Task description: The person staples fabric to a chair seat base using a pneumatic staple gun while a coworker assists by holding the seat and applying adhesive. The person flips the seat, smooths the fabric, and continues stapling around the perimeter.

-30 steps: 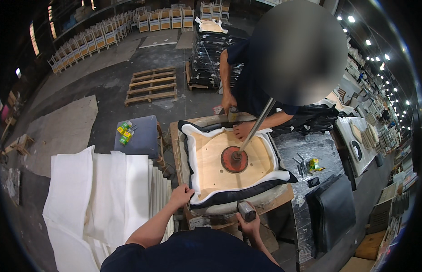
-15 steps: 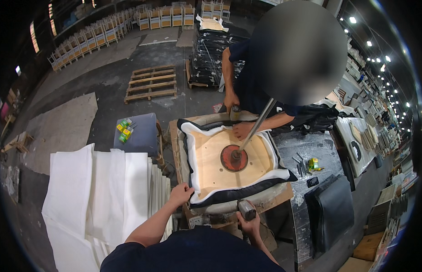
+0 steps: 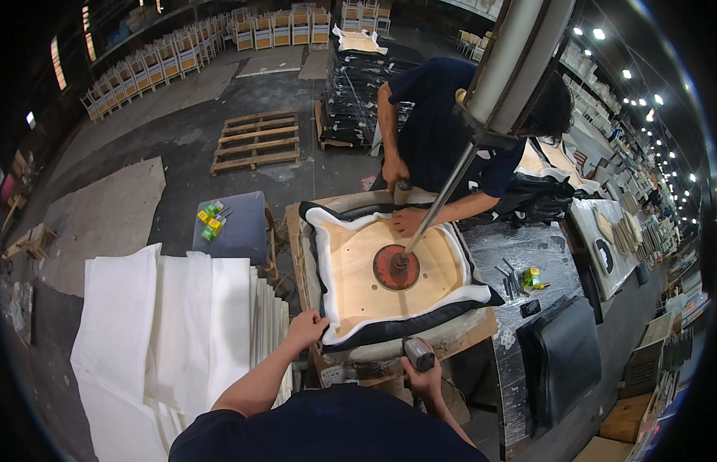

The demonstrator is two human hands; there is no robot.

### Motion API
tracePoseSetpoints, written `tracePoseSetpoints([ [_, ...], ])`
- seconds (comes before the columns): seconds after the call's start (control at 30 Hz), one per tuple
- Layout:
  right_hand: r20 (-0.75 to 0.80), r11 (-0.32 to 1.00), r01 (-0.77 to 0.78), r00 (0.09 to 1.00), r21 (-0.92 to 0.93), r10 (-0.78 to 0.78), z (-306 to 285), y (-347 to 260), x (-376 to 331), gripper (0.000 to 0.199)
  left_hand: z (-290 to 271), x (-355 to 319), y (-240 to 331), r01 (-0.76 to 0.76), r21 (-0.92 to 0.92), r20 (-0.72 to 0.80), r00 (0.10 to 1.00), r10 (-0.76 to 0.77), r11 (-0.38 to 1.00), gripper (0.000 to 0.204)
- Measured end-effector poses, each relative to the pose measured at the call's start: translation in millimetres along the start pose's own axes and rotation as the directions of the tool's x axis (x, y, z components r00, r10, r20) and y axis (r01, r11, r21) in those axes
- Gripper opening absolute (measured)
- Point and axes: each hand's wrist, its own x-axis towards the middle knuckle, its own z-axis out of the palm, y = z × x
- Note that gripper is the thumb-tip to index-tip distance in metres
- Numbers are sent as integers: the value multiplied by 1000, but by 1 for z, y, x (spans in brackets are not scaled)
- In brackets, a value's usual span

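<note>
A wooden seat panel (image 3: 358, 285) lies face down on the work stand, with white padding (image 3: 331, 258) and a black cover (image 3: 397, 333) folded up around its edges. The red round foot of a press (image 3: 385, 271) bears down on its middle. At the near left corner, my left hand (image 3: 306, 329) pinches the edge of the black cover. My right hand (image 3: 426, 377) is wrapped round a grey staple gun (image 3: 418, 353), held just off the panel's near edge. Across from me a co-worker's hand (image 3: 408, 222) lies on the far edge; their other hand holds a second staple gun (image 3: 402, 191).
White padding sheets (image 3: 181, 323) are stacked at left. Behind them a blue stool (image 3: 247, 219) carries small boxes. On the right, a wrapped table (image 3: 520, 254) bears staple strips and black sheets (image 3: 559, 354). A pallet (image 3: 256, 141) lies on the floor. The press's rod (image 3: 447, 192) slants overhead.
The co-worker's head and upper body have leaned to the right, behind the press column. My right hand and staple gun have barely shifted; my left hand stays at the corner.
</note>
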Motion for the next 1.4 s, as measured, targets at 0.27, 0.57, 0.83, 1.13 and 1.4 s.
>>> tracePoseSetpoints([
  [0.27,-3,999,28,1000,-20,-28,-2,9,3,67,3,0,0,-33,-12,-33,999,32,999,42],
  [0.57,-28,997,70,997,15,-70,-1,3,-5,63,9,2,-5,-44,5,-44,998,44,999,43],
  [0.83,-85,990,74,994,122,-64,3,10,-10,65,15,4,-11,-88,-1,-50,995,88,996,46],
  [1.13,-166,973,-27,984,229,67,12,-4,-56,71,26,-26,2,-105,-14,41,994,105,994,40],
  [1.4,-101,970,-56,992,238,82,3,-25,-105,75,56,-48,-7,-90,-113,278,953,118,990,36],
])
